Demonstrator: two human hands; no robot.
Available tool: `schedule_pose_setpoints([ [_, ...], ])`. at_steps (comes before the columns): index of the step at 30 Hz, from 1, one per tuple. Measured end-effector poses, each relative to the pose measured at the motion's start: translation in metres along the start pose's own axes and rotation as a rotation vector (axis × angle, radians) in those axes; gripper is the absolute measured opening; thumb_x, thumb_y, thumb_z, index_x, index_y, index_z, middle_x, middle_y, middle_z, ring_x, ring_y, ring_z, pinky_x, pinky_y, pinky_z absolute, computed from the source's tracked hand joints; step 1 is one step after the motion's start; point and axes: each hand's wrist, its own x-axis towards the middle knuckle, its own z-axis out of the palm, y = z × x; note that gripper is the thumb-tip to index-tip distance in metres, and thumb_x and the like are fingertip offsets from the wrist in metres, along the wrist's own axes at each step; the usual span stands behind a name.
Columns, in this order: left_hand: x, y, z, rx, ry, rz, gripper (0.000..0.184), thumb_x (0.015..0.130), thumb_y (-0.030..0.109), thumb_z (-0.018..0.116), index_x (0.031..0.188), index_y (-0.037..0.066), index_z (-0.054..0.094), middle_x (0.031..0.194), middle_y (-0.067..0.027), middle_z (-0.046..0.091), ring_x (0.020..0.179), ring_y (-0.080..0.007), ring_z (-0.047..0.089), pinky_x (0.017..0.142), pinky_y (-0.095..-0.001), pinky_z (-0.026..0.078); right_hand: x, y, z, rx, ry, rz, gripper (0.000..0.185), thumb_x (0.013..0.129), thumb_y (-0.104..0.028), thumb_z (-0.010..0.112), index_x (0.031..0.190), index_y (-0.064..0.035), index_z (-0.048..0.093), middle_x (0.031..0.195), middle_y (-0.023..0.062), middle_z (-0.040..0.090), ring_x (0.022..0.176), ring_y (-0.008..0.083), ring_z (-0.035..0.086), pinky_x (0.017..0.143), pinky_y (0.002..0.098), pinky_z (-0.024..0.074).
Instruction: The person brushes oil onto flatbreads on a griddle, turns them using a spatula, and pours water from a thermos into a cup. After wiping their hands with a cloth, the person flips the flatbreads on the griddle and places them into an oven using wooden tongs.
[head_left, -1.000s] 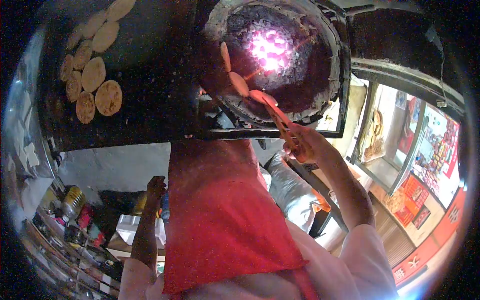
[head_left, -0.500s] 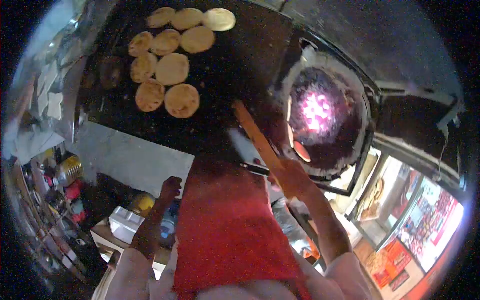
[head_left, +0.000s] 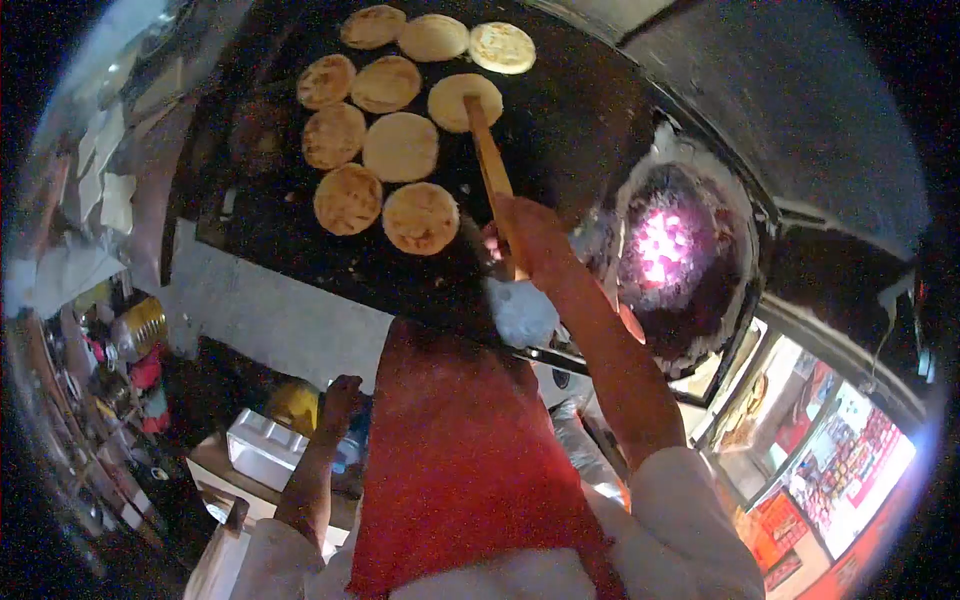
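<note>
My right hand (head_left: 525, 235) is wrapped round a flat wooden tool (head_left: 487, 150), whose far tip touches a pale round flatbread (head_left: 465, 103) on the dark griddle (head_left: 270, 235). Several browned flatbreads lie left of it, among them one near the front edge (head_left: 421, 218). A paler one (head_left: 502, 48) sits at the back. Low on the left hangs my left hand (head_left: 343, 394), its fingers curled and dim; whether it holds anything is hidden.
Glowing coals (head_left: 661, 246) burn in a round oven (head_left: 735, 290) right of the griddle, with part of a flatbread (head_left: 631, 323) at its near wall. A white box (head_left: 263, 447) stands lower left. Orange trays (head_left: 775, 532) are at the lower right.
The view has swung toward the griddle. My right hand and the wooden tool have moved from the oven's edge to the left, over the griddle, and the tip now meets a flatbread.
</note>
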Motion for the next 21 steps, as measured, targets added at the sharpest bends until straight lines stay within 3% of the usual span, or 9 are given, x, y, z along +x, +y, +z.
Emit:
schedule_pose_setpoints([
  [3, 0.019, 0.028, 0.004, -0.511, -0.005, -0.373, 0.029, 0.092, 0.024, 0.061, 0.115, 0.005, 0.061, 0.075, -0.0028, 0.057, 0.059, -0.0093, 0.051, 0.052, -0.0250, 0.044, -0.067, 0.030, -0.039, 0.145, 0.040, 0.136, 0.034, 0.094, -0.038, 0.060, 0.093, -0.0045, 0.058, 0.076, 0.0068, 0.062, 0.061, 0.0158, 0.059, 0.054, 0.0301, 0.0500],
  [6, 0.052, 0.043, 0.006, -0.512, -0.063, -0.448, 0.031, 0.091, 0.026, 0.063, 0.115, 0.007, 0.061, 0.076, -0.0040, 0.059, 0.057, -0.0103, 0.053, 0.051, -0.0261, 0.045, -0.144, 0.087, -0.093, 0.383, 0.325, 0.228, 0.031, 0.093, -0.038, 0.061, 0.092, -0.0063, 0.060, 0.073, 0.0048, 0.062, 0.058, 0.0146, 0.059, 0.051, 0.0291, 0.0485],
  [8, 0.073, 0.020, 0.010, -0.484, -0.161, -0.401, 0.031, 0.091, 0.026, 0.063, 0.115, 0.006, 0.061, 0.077, -0.0044, 0.059, 0.057, -0.0107, 0.053, 0.051, -0.0268, 0.045, -0.207, 0.128, -0.159, -0.433, 0.180, -0.046, 0.031, 0.092, -0.039, 0.063, 0.093, -0.0079, 0.060, 0.072, 0.0038, 0.061, 0.055, 0.0142, 0.059, 0.047, 0.0288, 0.0471],
  [10, 0.079, 0.020, 0.026, -0.463, -0.237, -0.342, 0.031, 0.091, 0.027, 0.063, 0.115, 0.006, 0.060, 0.077, -0.0049, 0.060, 0.057, -0.0110, 0.053, 0.052, -0.0276, 0.046, -0.262, 0.137, -0.163, 0.212, 0.564, 0.142, 0.032, 0.092, -0.040, 0.065, 0.094, -0.0081, 0.061, 0.071, 0.0044, 0.061, 0.052, 0.0149, 0.058, 0.045, 0.0289, 0.0461],
  [12, 0.074, 0.044, 0.041, -0.404, -0.208, -0.252, 0.029, 0.093, 0.025, 0.062, 0.114, 0.004, 0.060, 0.078, -0.0065, 0.061, 0.058, -0.0122, 0.056, 0.052, -0.0286, 0.047, -0.307, 0.163, -0.192, 0.594, 0.646, 0.133, 0.034, 0.093, -0.041, 0.064, 0.096, -0.0072, 0.062, 0.071, 0.0062, 0.062, 0.054, 0.0156, 0.059, 0.045, 0.0287, 0.0460],
  [13, 0.073, 0.056, 0.050, -0.396, -0.219, -0.251, 0.029, 0.093, 0.025, 0.062, 0.114, 0.004, 0.060, 0.078, -0.0065, 0.061, 0.058, -0.0122, 0.056, 0.052, -0.0286, 0.047, -0.314, 0.167, -0.207, 0.168, 0.557, 0.259, 0.037, 0.093, -0.042, 0.064, 0.099, -0.0054, 0.062, 0.071, 0.0077, 0.062, 0.054, 0.0173, 0.060, 0.046, 0.0304, 0.0466],
  [16, 0.068, 0.078, 0.071, -0.168, -0.206, -0.209, 0.027, 0.094, 0.024, 0.060, 0.113, 0.004, 0.060, 0.078, -0.0065, 0.061, 0.058, -0.0126, 0.056, 0.051, -0.0289, 0.048, -0.334, 0.234, -0.276, -0.320, 0.344, 0.159, 0.036, 0.093, -0.040, 0.064, 0.098, -0.0049, 0.060, 0.072, 0.0089, 0.063, 0.054, 0.0187, 0.060, 0.047, 0.0329, 0.0468],
  [20, 0.058, 0.034, 0.078, -0.070, -0.239, -0.101, 0.026, 0.095, 0.025, 0.059, 0.113, 0.006, 0.060, 0.080, -0.0063, 0.061, 0.058, -0.0134, 0.056, 0.051, -0.0291, 0.049, -0.320, 0.264, -0.316, -0.230, 0.277, 0.109, 0.035, 0.095, -0.040, 0.059, 0.093, -0.0051, 0.059, 0.071, 0.0115, 0.063, 0.054, 0.0211, 0.060, 0.047, 0.0367, 0.0469],
  [21, 0.057, 0.017, 0.079, -0.097, -0.250, -0.016, 0.027, 0.095, 0.025, 0.059, 0.113, 0.006, 0.060, 0.080, -0.0062, 0.062, 0.059, -0.0135, 0.056, 0.052, -0.0292, 0.049, -0.320, 0.230, -0.313, -0.274, 0.196, 0.264, 0.038, 0.095, -0.043, 0.058, 0.098, -0.0050, 0.059, 0.072, 0.0124, 0.063, 0.055, 0.0225, 0.060, 0.047, 0.0373, 0.0473],
])
